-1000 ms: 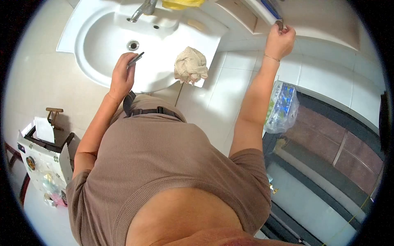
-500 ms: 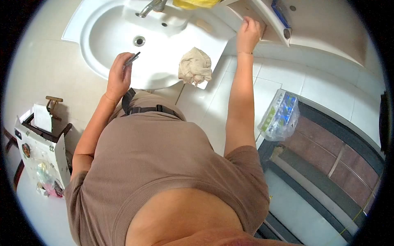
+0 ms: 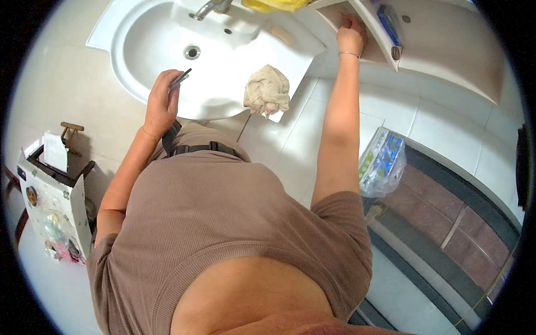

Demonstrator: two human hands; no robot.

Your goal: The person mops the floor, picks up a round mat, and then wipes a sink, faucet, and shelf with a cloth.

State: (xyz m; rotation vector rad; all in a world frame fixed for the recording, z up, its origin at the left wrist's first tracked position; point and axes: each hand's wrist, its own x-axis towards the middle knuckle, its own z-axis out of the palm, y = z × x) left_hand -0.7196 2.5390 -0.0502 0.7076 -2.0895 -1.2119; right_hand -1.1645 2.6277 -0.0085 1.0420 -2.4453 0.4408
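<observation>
Over the near rim of the white washbasin (image 3: 151, 61), my left hand (image 3: 161, 103) is closed around a slim black-and-grey implement (image 3: 178, 79). Its narrow tips stick out past my fingers toward the drain; I cannot tell its exact kind. At the upper right, my right hand (image 3: 352, 38) reaches into an open wall compartment (image 3: 333, 14). Shadow covers its fingers and hides what they touch. A crumpled beige cloth (image 3: 267, 89) lies on the basin's front right corner, between my two hands.
The faucet (image 3: 209, 8) rises behind the drain (image 3: 192, 52). A soap bar (image 3: 281, 36) and yellow cloth (image 3: 273, 4) lie at the back. Right of the compartment is a blue item (image 3: 389, 25) on a shelf. A plastic-wrapped pack (image 3: 382, 162) sits lower right; a patterned box (image 3: 53, 195) stands left.
My right hand has moved right and deeper into the compartment, its fingers passing into shadow. My left hand keeps hold of the slim implement in nearly the same spot. The view has shifted slightly.
</observation>
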